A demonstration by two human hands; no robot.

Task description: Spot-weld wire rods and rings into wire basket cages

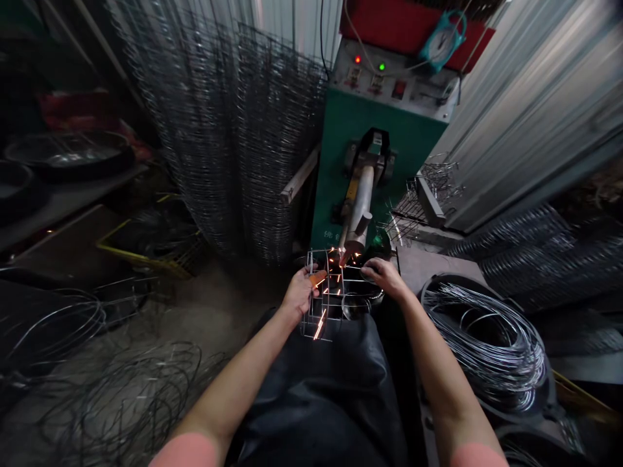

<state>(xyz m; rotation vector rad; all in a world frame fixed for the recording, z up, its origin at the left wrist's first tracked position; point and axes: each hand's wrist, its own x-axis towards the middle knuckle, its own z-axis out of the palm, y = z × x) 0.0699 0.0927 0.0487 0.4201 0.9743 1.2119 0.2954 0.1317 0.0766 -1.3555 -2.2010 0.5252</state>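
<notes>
A small wire rack [327, 303] of thin welded rods is under the electrode tip [344, 256] of a green spot welder [335, 155]. Orange sparks fly from the contact and fall over the wires. My left hand [299, 293] is closed around the rack's left side, an orange patch showing at its fingers. On the other side my right hand [384, 275] pinches the right end of a cross wire. A black apron [331, 389] covers my lap below the rack.
Tall stacks of wire racks [265, 143] stand behind on the left. To the right, a coil of cut wire [491, 344] lies in a round tub. Loose wire hoops [141, 395] cover the floor at left, near a yellow-edged crate [150, 253]. A teal dial clock [442, 42] hangs on the welder.
</notes>
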